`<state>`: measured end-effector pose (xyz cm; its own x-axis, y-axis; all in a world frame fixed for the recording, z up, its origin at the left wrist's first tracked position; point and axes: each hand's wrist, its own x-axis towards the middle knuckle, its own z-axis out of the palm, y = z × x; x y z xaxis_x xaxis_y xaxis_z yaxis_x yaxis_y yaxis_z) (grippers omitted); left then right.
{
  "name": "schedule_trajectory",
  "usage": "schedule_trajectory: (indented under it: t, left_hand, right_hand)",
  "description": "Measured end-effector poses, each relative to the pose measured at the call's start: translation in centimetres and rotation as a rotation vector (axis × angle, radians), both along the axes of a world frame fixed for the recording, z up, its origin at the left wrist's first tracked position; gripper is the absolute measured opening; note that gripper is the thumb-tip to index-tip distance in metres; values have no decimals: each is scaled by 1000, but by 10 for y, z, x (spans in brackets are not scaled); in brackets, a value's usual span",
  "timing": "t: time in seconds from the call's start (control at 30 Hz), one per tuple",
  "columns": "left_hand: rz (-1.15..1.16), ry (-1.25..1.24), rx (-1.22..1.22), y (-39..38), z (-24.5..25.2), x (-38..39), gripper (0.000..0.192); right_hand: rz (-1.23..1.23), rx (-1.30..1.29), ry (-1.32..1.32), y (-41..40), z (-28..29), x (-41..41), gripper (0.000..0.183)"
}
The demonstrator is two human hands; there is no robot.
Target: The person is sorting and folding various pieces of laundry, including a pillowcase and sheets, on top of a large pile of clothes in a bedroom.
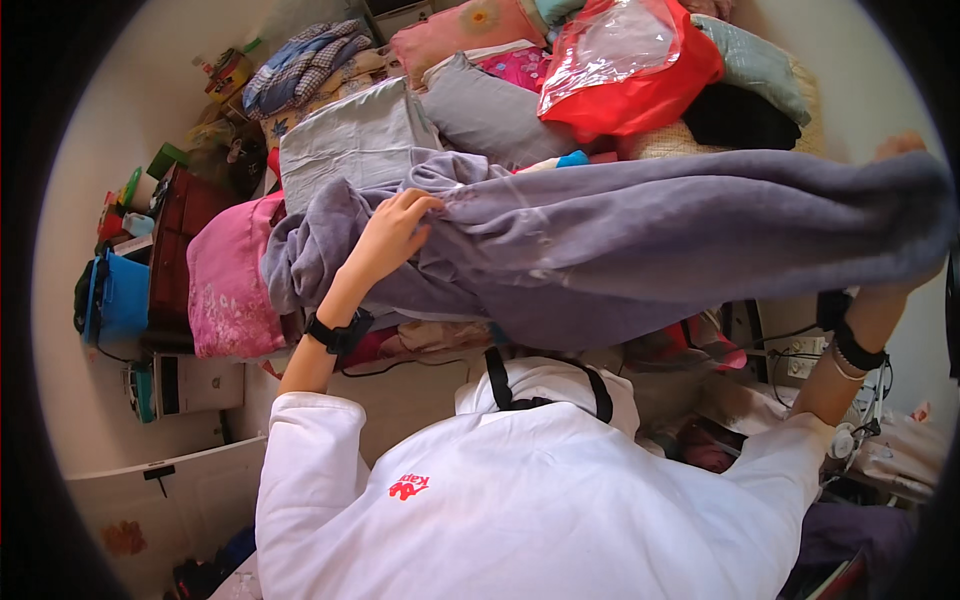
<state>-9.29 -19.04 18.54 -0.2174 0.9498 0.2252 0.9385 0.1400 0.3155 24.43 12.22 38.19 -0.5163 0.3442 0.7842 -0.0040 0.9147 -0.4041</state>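
Observation:
A large purple-grey cloth (600,232), soft like a blanket, stretches across the view in front of me. My left hand (397,229) lies on its bunched left part, fingers bent over the fabric; whether they pinch it is hard to tell. My right arm reaches out to the far right, and my right hand (900,144) shows only partly above the raised right end of the cloth, which hides most of it. Beneath and behind the cloth's left part are a light grey fabric-covered block (349,135) and a pink patterned cloth (229,277).
Behind the cloth lie a grey pillow (491,109), a pink pillow (465,34), a red bag with a clear window (637,67) and a checked cloth (307,67). A dark red wooden cabinet (176,240) and a blue bin (120,296) stand left. Cables and sockets (806,356) are at right.

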Motion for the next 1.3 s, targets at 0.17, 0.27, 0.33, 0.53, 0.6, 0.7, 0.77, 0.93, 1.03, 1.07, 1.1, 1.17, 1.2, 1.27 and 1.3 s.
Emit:
schedule_trajectory:
  t: [0.17,0.27,0.33,0.53,0.6,0.7,0.77,0.93,1.03,1.07,1.1,1.17,1.2,1.27,1.3]
  left_hand:
    - [-27,-127,183,19,-8,23,30]
    - [-155,-134,238,50,-14,65,41]
    - [-166,-136,269,77,-36,85,49]
    - [-177,-245,287,143,-62,131,70]
    - [-233,-257,313,152,-59,151,70]
    - [-288,-240,375,167,-56,174,54]
    - [-230,-434,146,176,-82,166,37]
    - [7,-853,455,165,-96,109,21]
    - [57,-645,612,145,-48,62,22]
    - [84,-715,636,131,-21,53,20]
    - [64,-742,569,116,-1,42,19]
    - [77,-774,534,85,24,34,16]
    - [-3,-770,415,79,41,39,13]
    - [-120,-589,249,61,68,57,22]
    - [-184,-428,201,57,75,70,30]
  right_hand:
    - [10,-261,280,10,40,27,49]
    - [-27,-199,378,16,48,36,50]
    - [-25,-177,395,21,51,41,51]
    - [-77,-251,533,25,60,60,41]
    - [-162,-436,637,25,64,65,39]
    - [-78,-446,692,31,68,71,38]
    - [-197,-434,673,28,69,69,36]
    - [-359,-421,569,38,64,94,40]
    - [-462,-368,458,61,44,118,42]
    - [-498,-330,396,69,36,122,43]
    - [-514,-367,366,75,30,124,45]
    - [-492,-359,340,91,16,113,46]
    - [-518,-349,342,88,21,122,46]
    - [-701,-238,355,97,21,131,48]
    - [-705,-154,395,102,21,136,47]
